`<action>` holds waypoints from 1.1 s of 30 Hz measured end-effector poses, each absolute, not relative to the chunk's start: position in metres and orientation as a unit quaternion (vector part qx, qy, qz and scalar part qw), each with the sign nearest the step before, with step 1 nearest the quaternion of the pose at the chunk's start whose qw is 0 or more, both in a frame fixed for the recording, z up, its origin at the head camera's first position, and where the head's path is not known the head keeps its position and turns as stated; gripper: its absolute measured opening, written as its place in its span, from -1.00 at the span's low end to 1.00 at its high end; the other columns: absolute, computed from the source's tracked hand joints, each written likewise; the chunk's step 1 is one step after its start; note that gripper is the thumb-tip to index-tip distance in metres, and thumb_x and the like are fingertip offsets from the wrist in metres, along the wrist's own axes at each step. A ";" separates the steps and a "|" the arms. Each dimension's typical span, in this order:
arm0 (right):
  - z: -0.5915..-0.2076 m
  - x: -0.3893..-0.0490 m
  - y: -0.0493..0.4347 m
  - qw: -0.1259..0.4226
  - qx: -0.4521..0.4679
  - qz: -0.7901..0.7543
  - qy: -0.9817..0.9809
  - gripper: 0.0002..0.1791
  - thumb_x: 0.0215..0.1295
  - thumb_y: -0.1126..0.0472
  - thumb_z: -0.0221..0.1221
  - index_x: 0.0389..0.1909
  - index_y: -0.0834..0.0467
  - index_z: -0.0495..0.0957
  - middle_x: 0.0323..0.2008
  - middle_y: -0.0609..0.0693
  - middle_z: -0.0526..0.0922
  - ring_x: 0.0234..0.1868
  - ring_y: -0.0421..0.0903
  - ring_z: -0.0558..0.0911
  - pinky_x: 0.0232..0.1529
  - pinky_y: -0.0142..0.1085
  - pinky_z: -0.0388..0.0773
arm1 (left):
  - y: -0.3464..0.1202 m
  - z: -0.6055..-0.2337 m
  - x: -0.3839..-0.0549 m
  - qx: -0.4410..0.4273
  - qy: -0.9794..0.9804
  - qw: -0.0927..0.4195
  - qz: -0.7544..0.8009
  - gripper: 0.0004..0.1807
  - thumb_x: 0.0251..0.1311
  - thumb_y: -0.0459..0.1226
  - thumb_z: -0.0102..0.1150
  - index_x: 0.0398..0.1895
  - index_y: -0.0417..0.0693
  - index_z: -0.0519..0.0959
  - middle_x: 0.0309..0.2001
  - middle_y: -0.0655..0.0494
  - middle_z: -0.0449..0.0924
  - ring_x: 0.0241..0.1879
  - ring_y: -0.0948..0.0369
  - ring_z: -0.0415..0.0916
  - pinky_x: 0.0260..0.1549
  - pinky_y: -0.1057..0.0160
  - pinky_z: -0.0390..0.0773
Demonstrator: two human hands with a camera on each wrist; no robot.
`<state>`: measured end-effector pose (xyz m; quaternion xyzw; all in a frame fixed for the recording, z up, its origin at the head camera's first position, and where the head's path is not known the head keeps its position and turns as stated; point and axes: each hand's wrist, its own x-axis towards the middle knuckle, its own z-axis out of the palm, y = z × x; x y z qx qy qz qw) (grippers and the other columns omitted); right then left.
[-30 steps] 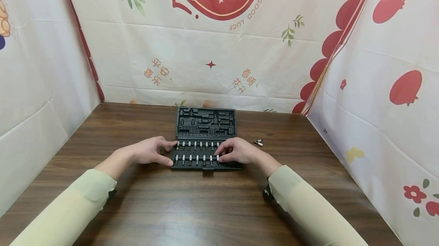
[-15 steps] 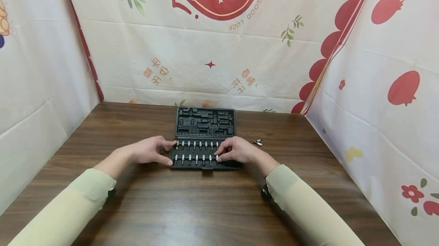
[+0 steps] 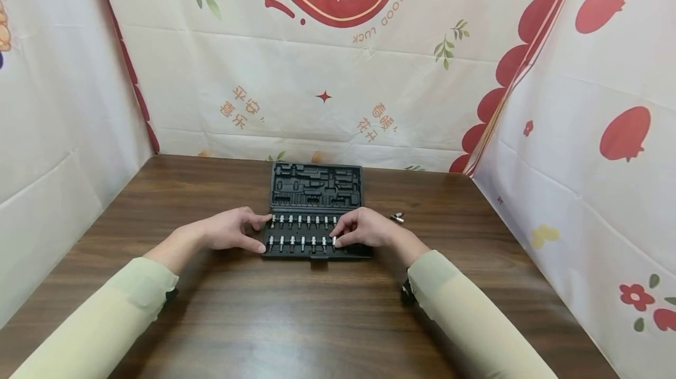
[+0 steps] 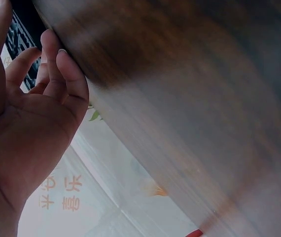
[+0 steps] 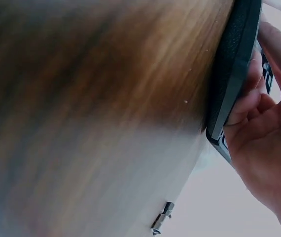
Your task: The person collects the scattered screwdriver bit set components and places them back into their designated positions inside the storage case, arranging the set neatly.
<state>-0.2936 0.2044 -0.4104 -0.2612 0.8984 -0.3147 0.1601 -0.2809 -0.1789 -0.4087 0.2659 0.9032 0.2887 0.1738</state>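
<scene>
A black tool case [image 3: 317,233] lies open on the table, its moulded lid [image 3: 317,185] tilted back. Silver bit sockets fill two rows of slots in its base. My left hand [image 3: 229,231] rests against the case's left edge, thumb by the front corner and index finger higher up. The left wrist view shows its other fingers loosely bent. Over the right part of the base, my right hand [image 3: 369,227] pinches a bit socket [image 3: 334,240] at the right end of the front row. In the right wrist view the case's side wall [image 5: 234,69] hides those fingertips.
Two loose bit sockets [image 3: 398,217] lie on the wooden table [image 3: 296,314] to the right of the case. A printed cloth [image 3: 296,74] hangs behind the table, with more cloth at both sides.
</scene>
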 end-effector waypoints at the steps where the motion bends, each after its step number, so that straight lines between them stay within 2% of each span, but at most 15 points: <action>1: -0.411 -0.294 0.205 0.165 -0.263 -0.317 0.896 -0.85 0.35 0.15 0.55 -0.10 -0.06 0.88 -0.40 -0.13 0.70 -0.37 -0.21 0.54 -0.24 -0.31 0.51 | -0.179 -0.409 -0.281 0.265 0.903 0.175 0.289 0.00 0.30 0.08 0.57 0.70 -0.06 0.35 0.23 -0.16 0.54 -0.10 0.15 0.55 0.02 0.11 0.54; 5: -0.412 -0.295 0.208 0.182 -0.269 -0.319 0.890 -0.82 0.37 0.11 0.53 -0.05 -0.09 0.85 -0.45 -0.14 0.61 -0.40 -0.19 0.48 -0.25 -0.29 0.46 | -0.177 -0.412 -0.280 0.264 0.905 0.174 0.285 0.01 0.29 0.10 0.58 0.70 -0.04 0.35 0.22 -0.12 0.56 -0.06 0.16 0.57 0.04 0.11 0.56; 13: -0.410 -0.298 0.210 0.187 -0.268 -0.315 0.891 -0.86 0.42 0.04 0.50 -0.07 -0.12 0.85 -0.41 -0.15 0.64 -0.36 -0.18 0.49 -0.20 -0.26 0.47 | -0.176 -0.413 -0.282 0.264 0.906 0.173 0.283 0.00 0.29 0.11 0.57 0.70 -0.02 0.36 0.23 -0.11 0.55 -0.07 0.17 0.58 0.06 0.09 0.55; 33: -0.404 -0.305 0.196 0.193 -0.230 -0.296 0.907 -0.87 0.36 0.07 0.54 -0.15 -0.07 0.81 -0.45 -0.13 0.59 -0.40 -0.17 0.46 -0.27 -0.27 0.42 | -0.179 -0.408 -0.283 0.269 0.905 0.173 0.282 0.00 0.31 0.07 0.57 0.70 -0.06 0.33 0.24 -0.17 0.55 -0.10 0.16 0.58 0.03 0.10 0.55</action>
